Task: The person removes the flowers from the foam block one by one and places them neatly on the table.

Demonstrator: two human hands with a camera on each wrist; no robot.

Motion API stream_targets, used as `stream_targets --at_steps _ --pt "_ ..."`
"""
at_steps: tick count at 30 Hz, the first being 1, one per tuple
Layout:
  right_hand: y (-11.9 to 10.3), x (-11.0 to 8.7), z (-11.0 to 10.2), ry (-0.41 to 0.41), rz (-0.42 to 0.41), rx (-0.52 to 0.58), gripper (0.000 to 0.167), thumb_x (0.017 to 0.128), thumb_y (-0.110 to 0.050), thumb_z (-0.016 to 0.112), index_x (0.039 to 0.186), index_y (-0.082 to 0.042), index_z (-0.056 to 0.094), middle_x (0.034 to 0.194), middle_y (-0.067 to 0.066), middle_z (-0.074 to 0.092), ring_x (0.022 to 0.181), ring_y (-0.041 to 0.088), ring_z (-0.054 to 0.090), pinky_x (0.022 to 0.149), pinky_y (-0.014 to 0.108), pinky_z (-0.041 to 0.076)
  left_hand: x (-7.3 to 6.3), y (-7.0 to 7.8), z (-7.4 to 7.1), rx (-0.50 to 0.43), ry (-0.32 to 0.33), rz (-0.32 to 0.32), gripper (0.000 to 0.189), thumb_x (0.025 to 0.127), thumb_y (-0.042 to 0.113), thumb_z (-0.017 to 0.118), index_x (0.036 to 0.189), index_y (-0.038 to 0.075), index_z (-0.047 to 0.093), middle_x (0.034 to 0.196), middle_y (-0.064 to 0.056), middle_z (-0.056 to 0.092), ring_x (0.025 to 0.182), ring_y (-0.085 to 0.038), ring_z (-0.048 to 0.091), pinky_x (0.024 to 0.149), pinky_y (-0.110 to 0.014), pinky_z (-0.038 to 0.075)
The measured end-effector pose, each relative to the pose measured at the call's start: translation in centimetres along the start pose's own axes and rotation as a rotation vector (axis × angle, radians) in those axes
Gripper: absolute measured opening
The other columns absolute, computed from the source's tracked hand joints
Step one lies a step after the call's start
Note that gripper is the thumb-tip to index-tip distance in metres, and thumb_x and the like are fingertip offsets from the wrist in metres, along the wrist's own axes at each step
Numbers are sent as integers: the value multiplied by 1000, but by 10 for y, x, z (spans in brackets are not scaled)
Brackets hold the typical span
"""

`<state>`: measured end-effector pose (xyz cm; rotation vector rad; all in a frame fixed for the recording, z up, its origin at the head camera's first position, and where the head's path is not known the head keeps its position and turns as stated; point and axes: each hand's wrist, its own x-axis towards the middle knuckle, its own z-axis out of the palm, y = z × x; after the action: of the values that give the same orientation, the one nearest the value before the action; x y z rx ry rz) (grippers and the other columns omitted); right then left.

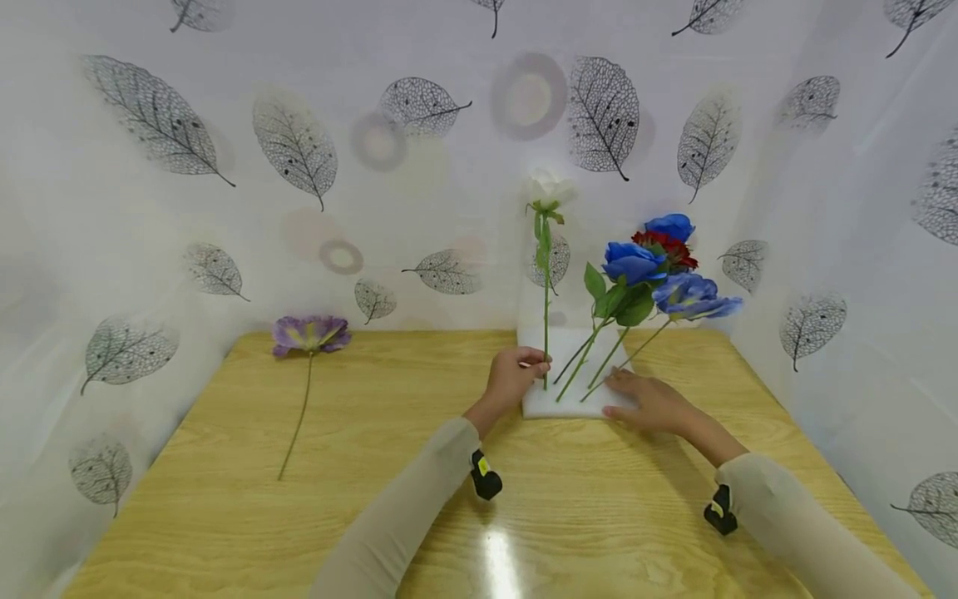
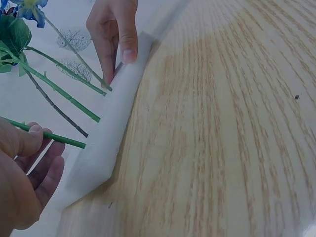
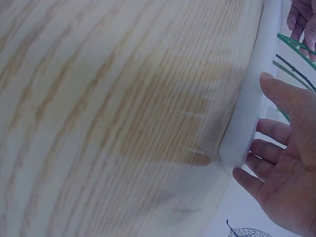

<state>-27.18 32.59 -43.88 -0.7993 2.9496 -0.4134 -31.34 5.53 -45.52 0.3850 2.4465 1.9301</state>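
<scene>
In the head view, my left hand (image 1: pixel 516 378) pinches the green stem of a white flower (image 1: pixel 550 191) low down, between thumb and fingers. The stem stands nearly upright, its lower end meeting a white foam block (image 1: pixel 539 405). My right hand (image 1: pixel 647 401) rests on the block's right side, its fingers fairly straight and touching the edge; the right wrist view shows the thumb on top of the foam (image 3: pixel 242 123). Blue roses (image 1: pixel 632 262), a red flower (image 1: pixel 677 249) and a blue-violet flower (image 1: pixel 692 297) lean right, their stems ending at the block.
A purple flower (image 1: pixel 310 334) with a long thin stem lies on the left part of the wooden table (image 1: pixel 224 416). Behind the table hangs a pale curtain (image 1: pixel 464 208) printed with dark leaves. Black wrist cameras (image 1: pixel 486 478) are strapped at both sleeves.
</scene>
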Motion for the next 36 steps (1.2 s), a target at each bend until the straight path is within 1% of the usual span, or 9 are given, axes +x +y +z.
stream_targets --at_steps 4,7,12,16,20,23,29,31,36 --pt "2 0 1 -8 15 4 67 98 -41 65 144 6 52 152 35 42 138 56 41 108 70 38 -1 4 -5 28 -15 18 14 95 8 72 105 1 78 100 -13 77 84 -24 76 66 -23 58" --pt "3 0 2 -10 21 12 67 98 -41 65 145 6 52 152 36 41 138 56 41 107 71 37 -1 3 -9 53 -20 27 14 95 9 72 105 2 79 100 -12 78 85 -27 76 65 -24 58" --pt "4 1 2 -7 20 13 68 98 -42 66 144 6 52 151 36 42 138 56 41 107 72 37 1 0 -18 84 -36 38 15 95 10 72 106 3 79 101 -11 78 84 -22 76 68 -25 59" --pt "4 2 3 -16 28 14 67 99 -41 65 145 6 52 152 36 41 139 56 40 108 72 36 -1 0 -28 114 -49 65 15 95 12 72 107 5 79 103 -10 78 82 -17 75 71 -25 59" --pt "3 1 3 -19 28 23 66 98 -39 66 144 6 52 152 36 41 140 56 40 108 72 36 -6 0 -40 143 -58 97 15 95 12 73 107 6 79 105 -10 78 82 -17 74 71 -25 59" --pt "2 1 2 -14 22 25 65 98 -38 66 144 7 52 151 37 41 139 56 40 108 71 37 -10 -2 -50 156 -72 108 16 95 11 73 108 5 79 106 -12 78 83 -19 74 71 -25 60" --pt "0 1 1 -5 1 18 64 98 -36 67 143 8 53 150 37 42 138 56 42 108 68 39 -20 -3 -71 211 -93 83 18 96 12 72 110 3 78 107 -12 78 88 -22 73 71 -26 60" --pt "0 1 1 -4 -1 18 64 98 -36 67 143 8 53 150 37 42 137 56 42 108 67 39 -24 -3 -78 238 -100 87 19 95 13 72 111 2 78 108 -12 77 90 -23 73 72 -27 61" --pt "0 1 1 -4 1 13 65 97 -37 67 143 7 53 150 37 42 136 57 43 107 67 40 -32 -3 -94 291 -102 74 19 94 14 74 111 6 79 109 -11 77 90 -23 73 72 -29 61"
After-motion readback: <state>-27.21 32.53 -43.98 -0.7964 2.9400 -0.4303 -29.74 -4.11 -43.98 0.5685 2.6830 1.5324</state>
